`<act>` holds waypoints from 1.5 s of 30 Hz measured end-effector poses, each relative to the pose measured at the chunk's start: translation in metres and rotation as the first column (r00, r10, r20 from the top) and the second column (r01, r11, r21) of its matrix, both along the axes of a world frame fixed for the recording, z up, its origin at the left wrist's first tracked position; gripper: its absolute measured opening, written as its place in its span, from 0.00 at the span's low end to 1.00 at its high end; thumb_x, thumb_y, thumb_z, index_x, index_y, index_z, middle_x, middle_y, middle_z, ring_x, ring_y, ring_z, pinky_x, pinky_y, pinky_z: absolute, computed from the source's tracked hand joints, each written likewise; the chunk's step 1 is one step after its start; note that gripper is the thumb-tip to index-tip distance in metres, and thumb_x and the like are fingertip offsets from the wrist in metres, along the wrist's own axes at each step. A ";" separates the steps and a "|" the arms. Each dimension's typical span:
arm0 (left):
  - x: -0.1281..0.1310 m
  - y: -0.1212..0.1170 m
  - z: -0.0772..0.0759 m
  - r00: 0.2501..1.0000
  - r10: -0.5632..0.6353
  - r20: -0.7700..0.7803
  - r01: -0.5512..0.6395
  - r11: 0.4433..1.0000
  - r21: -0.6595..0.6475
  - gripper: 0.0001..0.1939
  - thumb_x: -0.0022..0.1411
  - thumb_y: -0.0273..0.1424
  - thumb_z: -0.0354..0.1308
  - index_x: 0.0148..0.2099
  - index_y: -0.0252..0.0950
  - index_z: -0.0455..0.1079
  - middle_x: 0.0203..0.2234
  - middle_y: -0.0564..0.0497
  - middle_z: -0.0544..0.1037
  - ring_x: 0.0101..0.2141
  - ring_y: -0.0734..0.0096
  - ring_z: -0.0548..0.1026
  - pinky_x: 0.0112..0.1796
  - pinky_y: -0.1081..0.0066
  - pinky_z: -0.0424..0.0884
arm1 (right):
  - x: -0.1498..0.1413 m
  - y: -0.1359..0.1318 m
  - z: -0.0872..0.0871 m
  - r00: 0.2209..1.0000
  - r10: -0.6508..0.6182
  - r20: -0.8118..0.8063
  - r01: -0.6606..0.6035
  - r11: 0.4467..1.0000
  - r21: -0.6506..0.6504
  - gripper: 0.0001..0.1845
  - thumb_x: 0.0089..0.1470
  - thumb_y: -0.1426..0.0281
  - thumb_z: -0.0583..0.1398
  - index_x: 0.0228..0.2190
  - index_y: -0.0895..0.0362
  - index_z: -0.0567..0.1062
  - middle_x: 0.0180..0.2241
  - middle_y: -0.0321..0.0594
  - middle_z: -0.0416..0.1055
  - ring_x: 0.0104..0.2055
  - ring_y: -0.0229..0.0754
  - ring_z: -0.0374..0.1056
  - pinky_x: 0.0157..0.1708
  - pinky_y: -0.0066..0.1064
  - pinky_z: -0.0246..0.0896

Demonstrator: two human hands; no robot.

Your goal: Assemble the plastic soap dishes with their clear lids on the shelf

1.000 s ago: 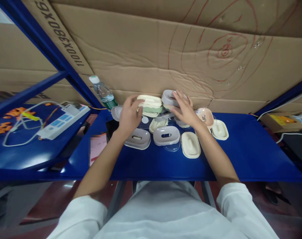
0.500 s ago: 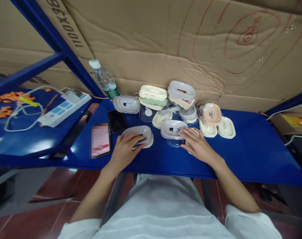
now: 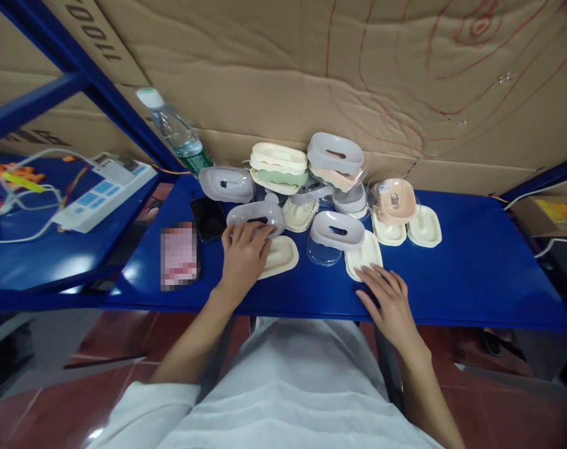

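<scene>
My left hand [image 3: 242, 259] has its fingers curled over the near rim of a grey oval soap dish [image 3: 276, 215] with a slot in its floor. A cream tray [image 3: 286, 257] lies partly under that hand. My right hand [image 3: 387, 300] is open, its fingertips at the near end of another cream tray [image 3: 370, 249]. Between the hands, a second grey soap dish [image 3: 321, 232] rests partly over this tray and a clear lid [image 3: 323, 254].
Behind are stacked cream and green trays [image 3: 280, 156], a grey dish [image 3: 334, 146] and a peach dish [image 3: 398, 199]. To the left are a bottle [image 3: 176, 134], a dark phone [image 3: 209, 218], a lit phone [image 3: 179, 255] and a power strip [image 3: 103, 196]. Cardboard [image 3: 246, 75] stands behind the table.
The grey dish at my left hand has shifted back, uncovering the cream tray. My right hand has moved off the other grey dish, toward the table's near edge. The camera view has shifted.
</scene>
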State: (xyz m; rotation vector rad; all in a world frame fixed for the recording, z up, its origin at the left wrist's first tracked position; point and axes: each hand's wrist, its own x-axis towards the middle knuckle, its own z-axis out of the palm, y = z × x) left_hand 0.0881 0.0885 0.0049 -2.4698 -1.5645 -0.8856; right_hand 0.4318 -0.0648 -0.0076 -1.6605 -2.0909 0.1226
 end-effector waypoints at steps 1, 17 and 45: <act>0.001 -0.001 -0.001 1.000 0.015 -0.007 -0.015 1.000 0.008 0.15 0.75 0.32 0.56 0.59 0.44 0.77 0.54 0.42 0.82 0.57 0.45 0.77 0.64 0.39 0.62 | 0.002 -0.010 -0.003 1.000 -0.004 -0.021 0.003 1.000 -0.012 0.36 0.71 0.61 0.61 0.74 0.33 0.57 0.63 0.44 0.75 0.66 0.65 0.70 0.66 0.70 0.60; 0.034 -0.105 -0.010 0.885 -0.462 -0.051 0.454 0.883 -0.122 0.12 0.76 0.38 0.61 0.57 0.40 0.77 0.64 0.40 0.77 0.65 0.49 0.74 0.65 0.48 0.68 | -0.026 0.041 0.008 0.956 0.287 -0.052 -0.287 0.958 0.009 0.30 0.75 0.58 0.55 0.73 0.49 0.62 0.71 0.49 0.65 0.74 0.56 0.59 0.73 0.57 0.55; 0.007 -0.092 -0.015 0.806 -0.590 -0.034 0.583 0.803 -0.122 0.19 0.79 0.34 0.58 0.66 0.36 0.72 0.63 0.44 0.79 0.67 0.55 0.73 0.70 0.49 0.65 | -0.069 0.001 0.010 0.887 0.409 0.214 -0.433 0.898 0.076 0.23 0.70 0.75 0.62 0.63 0.52 0.76 0.52 0.44 0.81 0.55 0.48 0.73 0.62 0.49 0.56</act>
